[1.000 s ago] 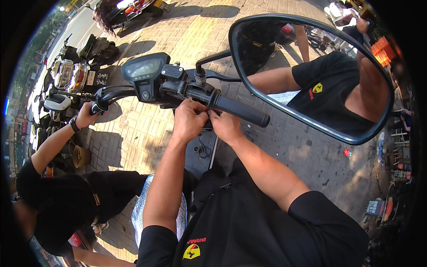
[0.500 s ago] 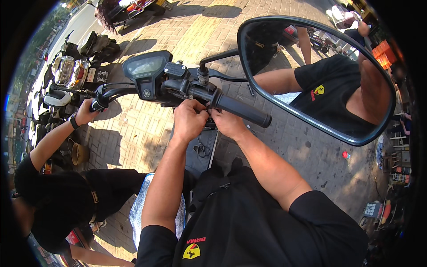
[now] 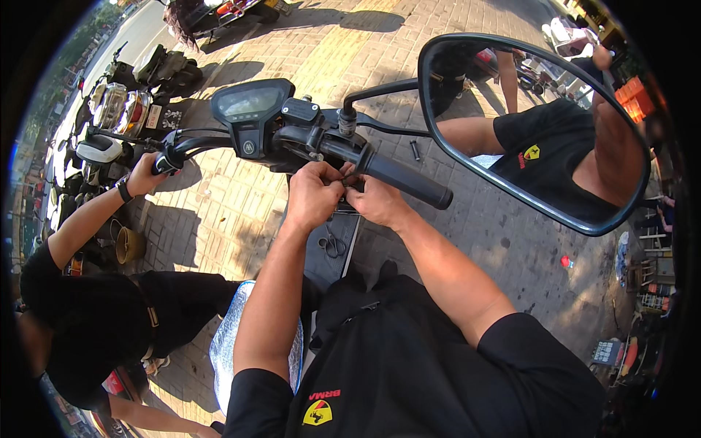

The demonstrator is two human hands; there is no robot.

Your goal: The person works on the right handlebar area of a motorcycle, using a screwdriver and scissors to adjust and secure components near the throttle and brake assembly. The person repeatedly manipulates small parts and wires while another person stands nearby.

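as l. hand (image 3: 315, 197) & r. hand (image 3: 380, 201) curl close by handlebar grip (image 3: 409, 179), whether pinching sth. i cannot tell, they may scrape b/c of tight space.

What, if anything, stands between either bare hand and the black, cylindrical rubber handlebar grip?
Nothing visible does: the left hand and right hand meet close by the inner end of the black grip. The black-rimmed glass mirror stands clear to the upper right. Actual contact is hidden.

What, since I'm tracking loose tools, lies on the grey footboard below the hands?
A pair of scissors lies on the footboard. The left hand and forearm hide part of it; anything behind them cannot be seen.
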